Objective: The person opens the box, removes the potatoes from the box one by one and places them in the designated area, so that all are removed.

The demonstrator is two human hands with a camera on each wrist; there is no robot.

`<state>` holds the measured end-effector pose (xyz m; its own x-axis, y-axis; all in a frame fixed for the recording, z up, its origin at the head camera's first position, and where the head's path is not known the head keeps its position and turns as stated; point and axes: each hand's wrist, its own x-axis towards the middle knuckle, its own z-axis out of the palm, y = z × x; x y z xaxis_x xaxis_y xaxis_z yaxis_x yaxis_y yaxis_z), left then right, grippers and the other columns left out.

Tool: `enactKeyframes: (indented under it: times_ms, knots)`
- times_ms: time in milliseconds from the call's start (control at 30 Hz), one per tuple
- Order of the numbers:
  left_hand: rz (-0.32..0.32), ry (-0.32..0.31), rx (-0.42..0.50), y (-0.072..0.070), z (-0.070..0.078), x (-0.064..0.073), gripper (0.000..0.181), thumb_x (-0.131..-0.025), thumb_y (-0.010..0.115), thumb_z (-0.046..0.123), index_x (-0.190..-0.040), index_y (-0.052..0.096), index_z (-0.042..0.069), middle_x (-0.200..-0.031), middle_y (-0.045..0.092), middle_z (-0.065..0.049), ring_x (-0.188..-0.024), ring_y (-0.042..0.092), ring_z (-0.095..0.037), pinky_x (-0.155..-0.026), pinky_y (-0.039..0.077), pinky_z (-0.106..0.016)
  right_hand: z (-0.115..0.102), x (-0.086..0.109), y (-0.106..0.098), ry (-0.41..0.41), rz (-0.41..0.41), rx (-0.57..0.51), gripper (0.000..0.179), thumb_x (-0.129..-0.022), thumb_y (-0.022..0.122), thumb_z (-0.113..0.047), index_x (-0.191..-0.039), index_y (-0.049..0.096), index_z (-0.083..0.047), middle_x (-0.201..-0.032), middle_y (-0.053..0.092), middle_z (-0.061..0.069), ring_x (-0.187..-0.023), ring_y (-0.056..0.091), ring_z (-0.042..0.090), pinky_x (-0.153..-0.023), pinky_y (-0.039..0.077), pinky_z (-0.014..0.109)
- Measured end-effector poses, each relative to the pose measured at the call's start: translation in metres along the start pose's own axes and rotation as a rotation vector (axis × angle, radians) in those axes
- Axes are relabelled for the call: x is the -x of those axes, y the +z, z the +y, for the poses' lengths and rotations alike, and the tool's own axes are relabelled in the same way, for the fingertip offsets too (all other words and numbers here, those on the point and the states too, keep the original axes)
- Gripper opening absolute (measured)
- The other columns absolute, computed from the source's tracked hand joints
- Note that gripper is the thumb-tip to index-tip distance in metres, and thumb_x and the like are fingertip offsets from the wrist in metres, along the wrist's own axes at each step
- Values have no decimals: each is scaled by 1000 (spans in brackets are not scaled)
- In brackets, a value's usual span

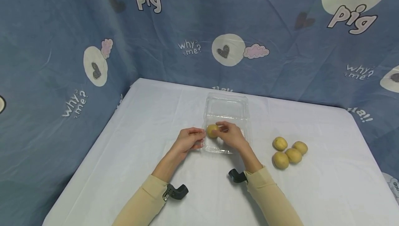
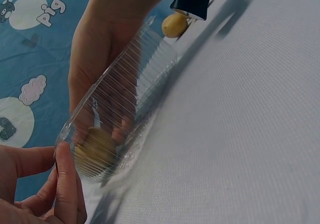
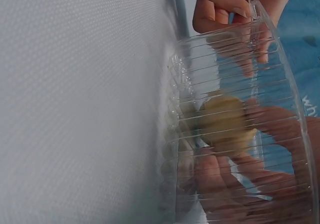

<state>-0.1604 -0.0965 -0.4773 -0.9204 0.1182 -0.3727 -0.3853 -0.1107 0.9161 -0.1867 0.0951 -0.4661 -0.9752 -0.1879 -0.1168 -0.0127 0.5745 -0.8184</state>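
A clear plastic clamshell container [image 1: 226, 108] lies with its lid laid back on the white-covered table. My left hand [image 1: 188, 140] pinches the left rim of its base between thumb and fingers, as the left wrist view also shows. Inside the base, at its left side, my right hand [image 1: 232, 136] holds a yellow lemon [image 1: 212, 131]. Through the ribbed wall in the right wrist view, the lemon [image 3: 225, 121] shows between the thumb and fingers. Whether it touches the container floor I cannot tell.
Several more lemons [image 1: 293, 155] lie in a loose group right of the container. A white cloth [image 1: 131, 149] covers the table. Blue printed curtain [image 1: 174, 21] hangs behind and to the left. Dark wrist cameras [image 1: 177, 192] sit at both cuffs.
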Motion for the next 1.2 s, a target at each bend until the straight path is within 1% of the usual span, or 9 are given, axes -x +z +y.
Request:
enactKeyframes:
  times_ms: [200, 333, 467, 633, 767, 933, 1000, 1200]
  knots:
    - [11, -1, -12, 0, 0, 1, 24, -90, 70, 9, -112, 66, -2, -87, 65, -6, -76, 61, -12, -63, 56, -24, 2, 2, 0, -11, -27, -28, 45, -87, 74, -26, -124, 65, -2, -103, 69, 9, -98, 64, 26, -81, 53, 38]
    - [10, -1, -10, 0, 0, 2, 24, -90, 70, 10, -111, 66, -2, -87, 65, -5, -76, 61, -12, -63, 56, -24, 3, 2, 0, -11, -36, -57, 44, -87, 74, -25, -124, 65, -3, -108, 69, 10, -100, 65, 26, -84, 53, 39]
    - [9, 6, -12, 0, 0, 2, 25, -91, 70, 10, -111, 65, -3, -87, 65, -6, -76, 61, -12, -63, 57, -25, 3, 2, 1, -25, -45, -84, 44, -88, 74, -22, -125, 64, -2, -111, 69, 12, -102, 65, 27, -87, 52, 41]
    - [11, -3, -4, 0, 0, 1, 24, -91, 70, 10, -112, 66, -2, -88, 65, -6, -76, 61, -12, -65, 57, -25, 4, 3, 1, -42, -39, -88, 42, -87, 75, -20, -124, 65, -4, -112, 69, 12, -101, 66, 27, -86, 53, 39]
    - [10, -5, -2, 1, -1, 0, 25, -91, 70, 10, -112, 66, -2, -88, 65, -6, -76, 61, -12, -66, 58, -25, 4, 5, -1, -41, -26, -98, 40, -86, 76, -18, -123, 67, -6, -113, 69, 10, -100, 67, 26, -84, 54, 39]
    - [11, 1, -6, 1, -1, 0, 25, -90, 70, 10, -112, 66, -3, -87, 65, -6, -76, 61, -12, -65, 57, -25, 5, 6, -4, -39, -31, -137, 40, -86, 75, -17, -124, 67, -5, -115, 69, 11, -102, 66, 27, -88, 53, 41]
    - [7, -2, -5, 1, -1, 0, 25, -90, 70, 10, -112, 66, -2, -89, 65, -6, -77, 61, -12, -65, 57, -25, 5, 7, -5, -33, -44, -161, 41, -87, 74, -18, -124, 66, -5, -117, 68, 10, -105, 65, 27, -91, 51, 42]
    - [2, 7, -4, 2, -1, 1, 26, -90, 71, 11, -111, 65, -3, -90, 66, -8, -76, 61, -13, -65, 57, -25, 7, 10, -9, -16, -119, -265, 43, -87, 74, -19, -127, 65, -6, -124, 65, 10, -109, 62, 26, -99, 45, 43]
